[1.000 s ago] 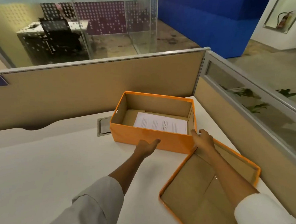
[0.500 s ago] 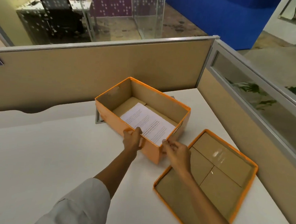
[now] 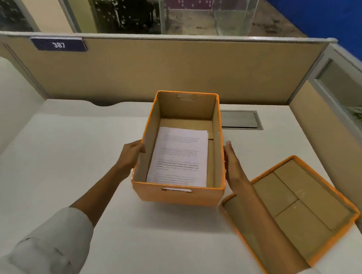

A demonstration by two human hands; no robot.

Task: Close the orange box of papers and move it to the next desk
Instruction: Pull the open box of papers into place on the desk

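The orange box stands lidless in the middle of the white desk, its short end with a handle slot facing me. A stack of printed papers lies flat inside it. My left hand presses against the box's left wall with the thumb over the rim. My right hand lies flat against the right wall, fingers straight. The orange lid rests upside down on the desk to the right, partly under my right forearm.
The white desk is bounded by beige partition panels at the back and right. A metal cable hatch sits in the desk behind the box. A blue plate reading 387 hangs at the partition's top left.
The box has been turned from a skewed angle so its short end faces me and has slid toward the desk's middle. Both hands shifted from the near corner to its two long sides.
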